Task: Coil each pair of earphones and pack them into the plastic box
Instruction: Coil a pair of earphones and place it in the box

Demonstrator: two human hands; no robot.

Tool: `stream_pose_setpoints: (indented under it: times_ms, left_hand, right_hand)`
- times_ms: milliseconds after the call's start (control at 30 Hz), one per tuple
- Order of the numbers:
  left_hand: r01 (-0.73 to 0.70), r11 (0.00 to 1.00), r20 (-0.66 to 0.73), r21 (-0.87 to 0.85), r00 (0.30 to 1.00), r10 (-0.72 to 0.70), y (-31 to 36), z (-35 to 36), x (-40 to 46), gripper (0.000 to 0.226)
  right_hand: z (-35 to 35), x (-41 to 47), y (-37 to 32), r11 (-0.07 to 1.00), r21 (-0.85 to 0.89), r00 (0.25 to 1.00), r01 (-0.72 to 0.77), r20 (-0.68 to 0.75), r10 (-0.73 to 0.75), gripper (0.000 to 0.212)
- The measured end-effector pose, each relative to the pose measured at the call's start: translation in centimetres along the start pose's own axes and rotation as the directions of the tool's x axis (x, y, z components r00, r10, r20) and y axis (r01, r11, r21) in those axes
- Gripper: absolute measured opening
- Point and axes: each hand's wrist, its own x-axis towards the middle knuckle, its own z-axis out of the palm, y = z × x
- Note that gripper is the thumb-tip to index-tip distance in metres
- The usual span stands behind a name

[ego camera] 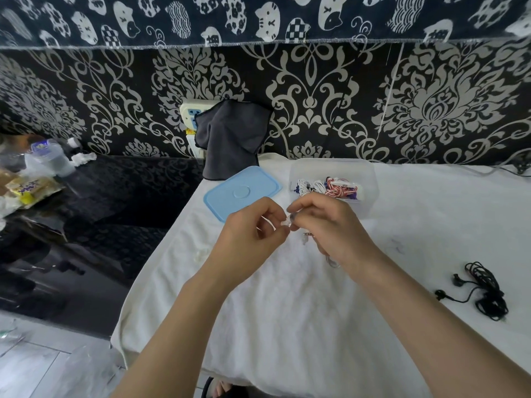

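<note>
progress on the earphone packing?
Done: several coiled pairs, white and red-striped, lie in the plastic box, its blue lid off beside it. In hand: left hand and right hand pinch a white pair. Left: the black earphones, loose on the cloth.

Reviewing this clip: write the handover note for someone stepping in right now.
Left hand and right hand both pinch a white pair of earphones above the white cloth, mid-coil.
Plastic box stands open at the back, with several coiled pairs inside.
Blue lid lies left of the box.
Black earphones lie loose at right, not yet packed.
Left: finish this coil, pack it, then the black pair.
</note>
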Motion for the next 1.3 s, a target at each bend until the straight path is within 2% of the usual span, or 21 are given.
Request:
stream_pose_setpoints:
  times_ms: [233,433,633,833,967,1300]
  left_hand:
    - [-0.027,0.998,-0.005,-0.048,1.0,0.027,0.4,-0.2,-0.2,0.014]
    - [-0.003,1.0,-0.008,-0.026,1.0,0.003,0.4,-0.5,-0.3,0.019]
    - [0.003,0.999,-0.011,-0.043,1.0,-0.004,0.5,-0.7,-0.2,0.014]
    - [0.048,0.98,0.012,-0.194,0.999,-0.046,0.8,-0.9,-0.3,0.015]
    - [0.065,0.937,0.032,-0.343,0.998,-0.058,1.0,-1.1,-0.2,0.014]
    - [0.109,0.854,0.115,-0.508,0.992,-0.058,1.2,-1.3,-0.1,0.013]
  right_hand:
    - [-0.2,0.2,0.1,0.996,0.066,0.998,-0.068,0.012,0.067,0.008]
    - [-0.2,0.0,-0.2,0.998,0.057,1.0,-0.019,0.014,0.019,0.005]
    - [-0.3,0.2,-0.2,0.988,0.12,0.995,-0.093,0.034,0.09,0.008]
    - [-0.5,0.6,0.1,0.941,0.271,0.976,-0.203,0.131,0.173,0.005]
    - [-0.5,0.7,0.0,0.903,0.364,0.969,-0.226,0.18,0.17,0.004]
    - [-1.0,0.6,-0.1,0.882,0.421,0.963,-0.212,0.243,0.116,0.014]
